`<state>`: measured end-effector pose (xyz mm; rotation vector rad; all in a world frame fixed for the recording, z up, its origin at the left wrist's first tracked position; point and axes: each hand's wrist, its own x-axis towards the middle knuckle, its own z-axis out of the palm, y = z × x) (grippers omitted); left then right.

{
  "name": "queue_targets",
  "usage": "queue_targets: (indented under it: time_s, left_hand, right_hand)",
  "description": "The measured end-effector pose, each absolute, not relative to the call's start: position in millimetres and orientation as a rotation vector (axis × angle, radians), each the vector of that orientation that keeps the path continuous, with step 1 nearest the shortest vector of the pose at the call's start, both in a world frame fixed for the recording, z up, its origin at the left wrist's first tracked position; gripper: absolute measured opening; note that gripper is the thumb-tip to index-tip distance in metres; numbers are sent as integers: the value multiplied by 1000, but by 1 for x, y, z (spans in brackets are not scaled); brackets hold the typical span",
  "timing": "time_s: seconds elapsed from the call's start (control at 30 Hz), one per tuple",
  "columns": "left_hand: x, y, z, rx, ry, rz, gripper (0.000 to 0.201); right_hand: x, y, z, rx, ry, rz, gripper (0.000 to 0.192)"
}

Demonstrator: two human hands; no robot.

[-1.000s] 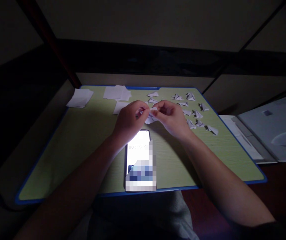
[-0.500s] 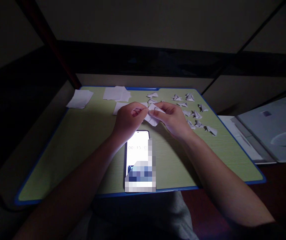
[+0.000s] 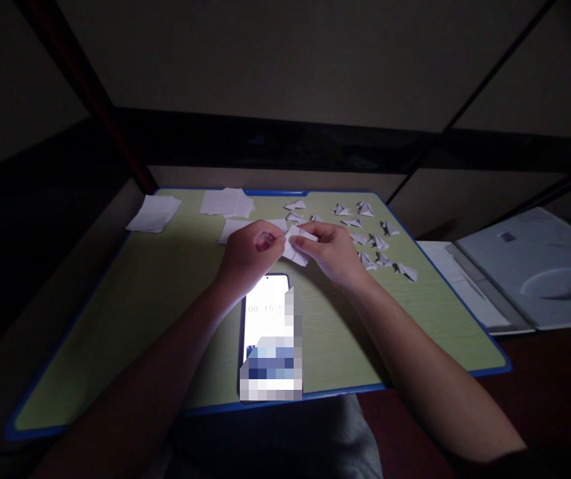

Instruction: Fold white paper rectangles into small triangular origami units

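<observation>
Since the earlier frame the fingers [image 3: 299, 241] have turned the paper piece [image 3: 296, 245] flatter. Both hands, left hand [image 3: 251, 256] and right hand [image 3: 332, 251], pinch it above the phone [image 3: 266, 318], whose screen reads "00:15". Its long axis runs left-right. Folded pieces [image 3: 371, 241] dot the tabletop [image 3: 165, 299].

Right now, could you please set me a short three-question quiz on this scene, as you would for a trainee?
1. True or false: both hands hold the small white paper piece above the green board.
2. Where do the folded paper pieces lie relative to the right hand? A) to its right B) under the phone C) off the board
3. What lies flat on the board between the forearms?

Key:
1. True: the left hand and the right hand pinch it together.
2. A
3. A lit phone.
</observation>
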<state>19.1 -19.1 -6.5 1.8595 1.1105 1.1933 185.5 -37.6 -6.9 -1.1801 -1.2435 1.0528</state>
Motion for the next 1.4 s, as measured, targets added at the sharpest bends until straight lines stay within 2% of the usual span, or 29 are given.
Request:
queue_targets:
  time_s: [0.4, 0.67, 0.83, 1.4]
  left_hand:
    - [18, -15, -6, 1721, 1059, 1164, 8]
    - [19, -16, -5, 1669, 1002, 1180, 8]
    - [20, -18, 0, 1630, 1017, 1109, 11]
    - [16, -15, -3, 1876, 1069, 1081, 21]
  right_hand:
    - [192, -36, -3, -1040, -1284, 1225, 24]
    - [190, -36, -4, -1165, -1268, 1084, 18]
    - [187, -35, -9, -1110, -1184, 1106, 19]
    - [185, -39, -6, -1080, -1253, 1213, 23]
